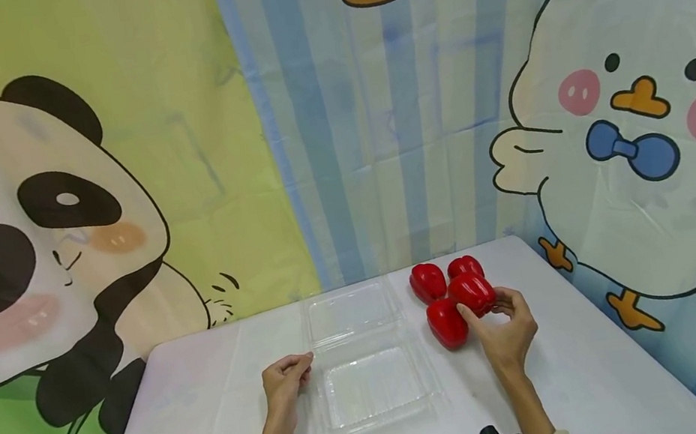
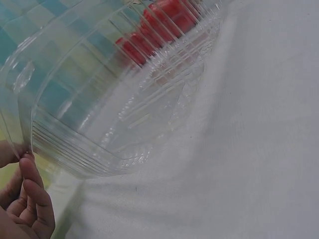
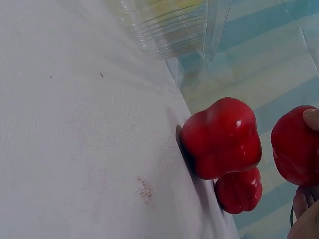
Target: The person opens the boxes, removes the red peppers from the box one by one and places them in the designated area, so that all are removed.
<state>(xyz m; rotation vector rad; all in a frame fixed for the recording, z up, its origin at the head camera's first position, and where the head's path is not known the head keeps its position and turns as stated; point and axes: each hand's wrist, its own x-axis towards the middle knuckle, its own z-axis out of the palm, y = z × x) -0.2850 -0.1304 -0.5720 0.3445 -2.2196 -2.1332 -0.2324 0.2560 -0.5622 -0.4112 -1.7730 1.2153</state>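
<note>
A clear plastic clamshell container (image 1: 374,383) lies opened out on the white table, its lid folded toward the back. My left hand (image 1: 287,382) pinches the container's left edge near the hinge; the left wrist view shows thumb and fingertips (image 2: 31,172) on the thin rim. To the right of the container, my right hand (image 1: 507,324) holds a red bell pepper (image 1: 471,292) between thumb and fingers, raised off the table in the right wrist view. Around it sit three more red bell peppers, one in front (image 1: 448,324), one at left (image 1: 427,282) and one behind (image 1: 464,267).
The white table (image 1: 202,415) ends at a cartoon-printed curtain (image 1: 342,134) along the back and sides. Reddish-brown specks (image 3: 144,190) mark the table surface in the right wrist view.
</note>
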